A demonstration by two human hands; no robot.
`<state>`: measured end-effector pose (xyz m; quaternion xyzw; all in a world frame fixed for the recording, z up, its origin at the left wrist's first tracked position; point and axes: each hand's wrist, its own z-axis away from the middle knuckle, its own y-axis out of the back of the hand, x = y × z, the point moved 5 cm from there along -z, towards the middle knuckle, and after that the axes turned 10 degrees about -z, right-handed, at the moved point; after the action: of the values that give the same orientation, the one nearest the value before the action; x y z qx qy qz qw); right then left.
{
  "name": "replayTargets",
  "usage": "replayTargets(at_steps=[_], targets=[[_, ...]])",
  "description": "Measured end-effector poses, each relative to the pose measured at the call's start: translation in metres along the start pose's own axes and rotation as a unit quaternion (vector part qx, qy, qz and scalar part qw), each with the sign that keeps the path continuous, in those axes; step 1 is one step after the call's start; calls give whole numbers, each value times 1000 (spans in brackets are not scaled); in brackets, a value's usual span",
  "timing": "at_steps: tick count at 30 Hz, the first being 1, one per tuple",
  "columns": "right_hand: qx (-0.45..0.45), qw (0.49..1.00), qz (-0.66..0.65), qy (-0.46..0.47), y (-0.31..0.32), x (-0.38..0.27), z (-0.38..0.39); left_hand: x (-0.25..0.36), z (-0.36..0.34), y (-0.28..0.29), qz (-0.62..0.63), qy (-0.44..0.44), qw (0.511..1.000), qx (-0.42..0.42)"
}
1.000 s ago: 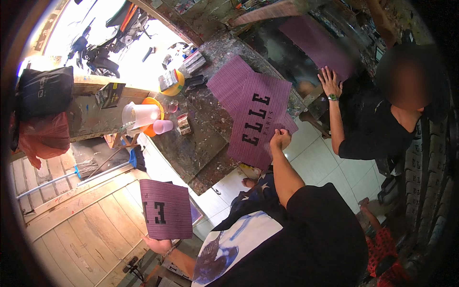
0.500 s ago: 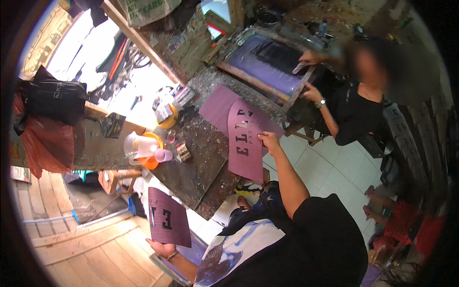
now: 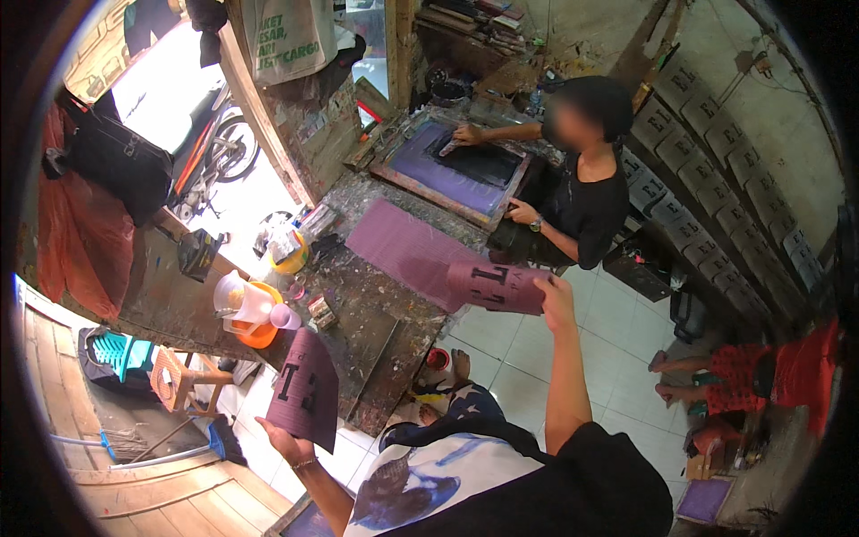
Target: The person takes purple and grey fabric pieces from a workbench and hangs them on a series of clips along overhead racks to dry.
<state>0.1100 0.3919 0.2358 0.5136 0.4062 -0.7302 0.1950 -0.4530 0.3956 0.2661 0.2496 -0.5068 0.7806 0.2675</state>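
Note:
My left hand (image 3: 288,445) grips the lower edge of a purple ribbed sheet (image 3: 315,394) with large black letters, held up left of the table's near end. Out to the right, my right hand (image 3: 557,304) pinches the end of another purple printed sheet (image 3: 501,288), which curves in the air. Part of that sheet lies in front of a plain-looking purple sheet (image 3: 394,243) on the worktable; whether they touch I cannot tell. Across from me a person in black works at a framed printing screen (image 3: 407,166) smeared with dark ink, one hand on a squeegee.
The paint-spotted worktable (image 3: 358,358) carries an orange bowl with plastic jugs (image 3: 255,313), a yellow tub (image 3: 288,255) and a small box (image 3: 321,311). Printed pieces (image 3: 698,179) hang in rows along the right wall. A wooden stool (image 3: 183,380) and brooms are at the left.
My view has shifted. My right hand has moved right with its sheet, now more sideways and curled, baring more of the table sheet. The other person's squeegee hand has moved left across the screen.

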Motion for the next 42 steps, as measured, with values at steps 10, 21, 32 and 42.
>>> replayTargets(at_steps=[10,21,32,42], targets=[[117,992,-35,16,102,-27,106,-28,-46,-20,-51,33,996,-62],[252,966,58,22,173,-9,154,-24,-45,-15,-83,-4,996,-10],[245,969,18,19,201,-23,196,-56,-37,-12,-127,18,992,14],[302,950,-38,65,254,-32,269,-120,3,-95,-244,69,965,-61]])
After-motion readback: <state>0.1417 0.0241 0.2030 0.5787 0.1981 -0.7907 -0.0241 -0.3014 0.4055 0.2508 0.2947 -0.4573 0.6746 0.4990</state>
